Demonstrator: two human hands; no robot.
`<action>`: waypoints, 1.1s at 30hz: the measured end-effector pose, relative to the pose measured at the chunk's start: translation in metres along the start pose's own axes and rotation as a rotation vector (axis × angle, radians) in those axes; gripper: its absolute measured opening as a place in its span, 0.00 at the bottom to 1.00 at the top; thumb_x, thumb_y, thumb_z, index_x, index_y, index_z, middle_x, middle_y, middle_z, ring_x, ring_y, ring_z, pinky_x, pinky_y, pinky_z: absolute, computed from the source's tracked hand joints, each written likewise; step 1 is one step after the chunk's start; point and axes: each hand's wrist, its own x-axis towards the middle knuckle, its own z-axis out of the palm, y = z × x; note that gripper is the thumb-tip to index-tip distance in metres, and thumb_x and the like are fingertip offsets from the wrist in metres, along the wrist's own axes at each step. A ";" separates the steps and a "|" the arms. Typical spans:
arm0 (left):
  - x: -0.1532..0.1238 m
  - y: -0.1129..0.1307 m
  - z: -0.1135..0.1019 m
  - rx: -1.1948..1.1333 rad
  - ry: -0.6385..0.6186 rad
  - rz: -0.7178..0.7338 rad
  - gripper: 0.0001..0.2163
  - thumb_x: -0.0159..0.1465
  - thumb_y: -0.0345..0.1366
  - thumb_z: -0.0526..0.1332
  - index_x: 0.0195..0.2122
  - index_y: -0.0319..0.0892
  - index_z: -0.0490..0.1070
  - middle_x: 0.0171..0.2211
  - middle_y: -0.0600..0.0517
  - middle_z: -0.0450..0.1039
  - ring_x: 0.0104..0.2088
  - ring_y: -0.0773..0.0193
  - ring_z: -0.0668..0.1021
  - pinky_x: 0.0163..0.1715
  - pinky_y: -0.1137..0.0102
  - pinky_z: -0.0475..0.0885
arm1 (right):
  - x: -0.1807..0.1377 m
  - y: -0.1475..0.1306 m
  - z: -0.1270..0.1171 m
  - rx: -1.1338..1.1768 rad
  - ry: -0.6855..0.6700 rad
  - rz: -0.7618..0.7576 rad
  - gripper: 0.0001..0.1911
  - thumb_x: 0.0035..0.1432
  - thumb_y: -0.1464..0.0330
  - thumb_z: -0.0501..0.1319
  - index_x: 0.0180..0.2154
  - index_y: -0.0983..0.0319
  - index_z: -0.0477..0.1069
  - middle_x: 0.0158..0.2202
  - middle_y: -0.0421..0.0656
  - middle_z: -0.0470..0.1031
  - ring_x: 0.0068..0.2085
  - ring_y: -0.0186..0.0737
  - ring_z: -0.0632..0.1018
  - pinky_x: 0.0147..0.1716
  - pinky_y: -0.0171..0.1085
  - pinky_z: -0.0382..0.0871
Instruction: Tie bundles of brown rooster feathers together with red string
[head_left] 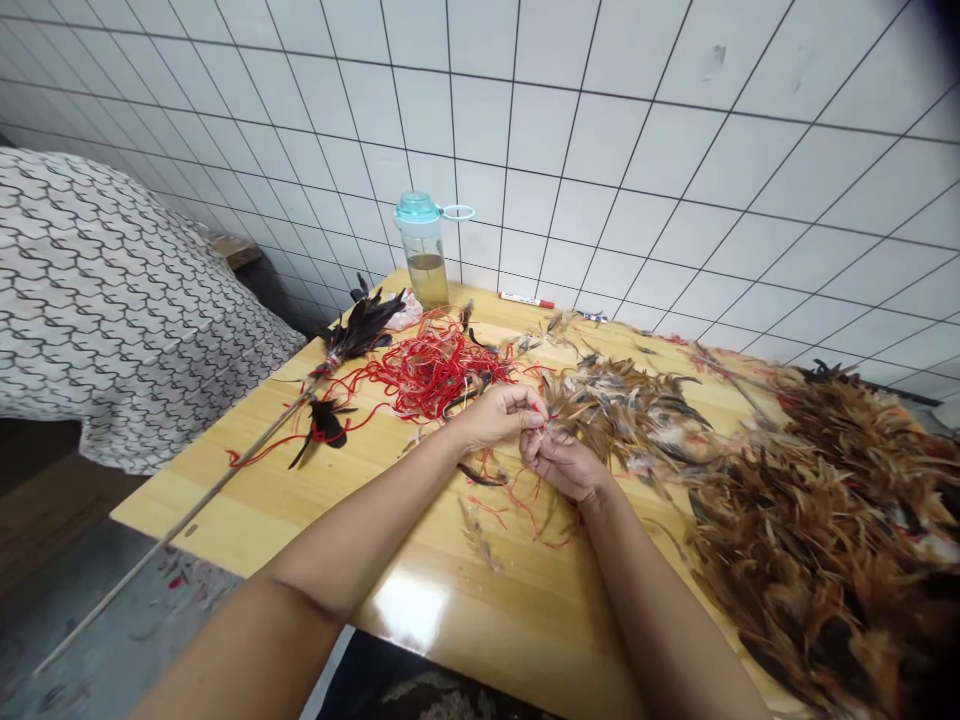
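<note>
My left hand [499, 412] and my right hand [562, 462] meet over the middle of a yellow wooden table [420, 620]. Both are closed in a pinch on the quill ends of a small bunch of brown feathers [615, 405], with thin red string [525, 505] trailing beneath them. A tangle of red string [431, 372] lies just beyond my left hand. A big heap of brown and black feathers [832, 520] covers the table's right side.
A long thin stick [187, 515] with black feathers [364, 325] tied at its far end lies across the table's left corner. A plastic bottle with a teal lid [422, 250] and a red marker [526, 300] stand by the tiled wall. Patterned fabric [105, 300] is at left.
</note>
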 end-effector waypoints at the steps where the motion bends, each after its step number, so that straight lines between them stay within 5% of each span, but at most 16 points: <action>1: 0.000 0.000 0.000 -0.005 -0.002 0.003 0.13 0.56 0.42 0.65 0.34 0.37 0.66 0.20 0.54 0.72 0.19 0.68 0.75 0.22 0.74 0.71 | 0.000 0.000 0.000 -0.009 -0.022 -0.009 0.09 0.43 0.65 0.72 0.26 0.62 0.76 0.26 0.39 0.70 0.30 0.29 0.68 0.31 0.30 0.62; 8: 0.002 0.001 0.004 -0.017 0.012 0.008 0.14 0.57 0.41 0.64 0.37 0.37 0.66 0.22 0.51 0.75 0.20 0.67 0.77 0.23 0.74 0.73 | -0.002 -0.004 0.006 0.041 -0.127 -0.057 0.11 0.48 0.66 0.69 0.22 0.64 0.70 0.27 0.39 0.67 0.29 0.29 0.66 0.30 0.31 0.60; 16: 0.004 -0.002 0.008 0.015 0.156 0.004 0.12 0.57 0.41 0.63 0.34 0.37 0.65 0.22 0.55 0.72 0.18 0.73 0.74 0.19 0.79 0.68 | 0.001 -0.003 0.015 0.178 -0.007 -0.048 0.11 0.51 0.69 0.65 0.24 0.62 0.63 0.29 0.39 0.66 0.28 0.29 0.65 0.29 0.31 0.62; 33: 0.002 -0.002 -0.006 0.041 0.085 0.046 0.11 0.54 0.37 0.66 0.32 0.35 0.70 0.31 0.48 0.75 0.28 0.69 0.77 0.29 0.74 0.72 | 0.003 -0.003 0.023 0.306 0.033 -0.029 0.04 0.52 0.74 0.62 0.30 0.63 0.67 0.25 0.37 0.66 0.26 0.27 0.65 0.26 0.29 0.60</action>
